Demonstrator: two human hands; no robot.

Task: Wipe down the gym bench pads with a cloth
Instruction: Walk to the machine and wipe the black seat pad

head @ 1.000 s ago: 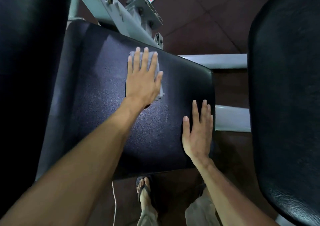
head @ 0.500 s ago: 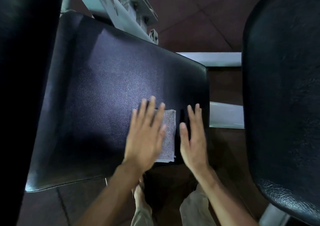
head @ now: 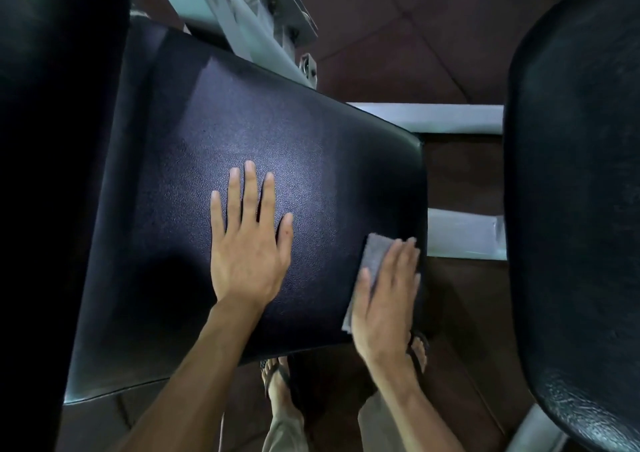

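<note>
A black textured bench pad [head: 311, 147] fills the middle of the head view. My left hand [head: 249, 244] lies flat on the pad's centre, fingers straight and spread, nothing under it. A small grey cloth [head: 374, 257] sits at the pad's near right edge. My right hand [head: 388, 292] presses flat on the cloth with straight fingers, covering most of it. Only the cloth's upper left corner and left edge show.
A second black pad [head: 571, 209] stands at the right, and a dark pad [head: 52, 174] fills the left edge. The pale metal frame [head: 249, 22] rises behind, with white bars [head: 460, 233] between the pads. My sandalled feet [head: 280, 386] stand on the brown floor below.
The cloth passed from under my left hand to under my right hand, which now presses it at the pad's right edge. My left hand moved to the pad's centre, bare.
</note>
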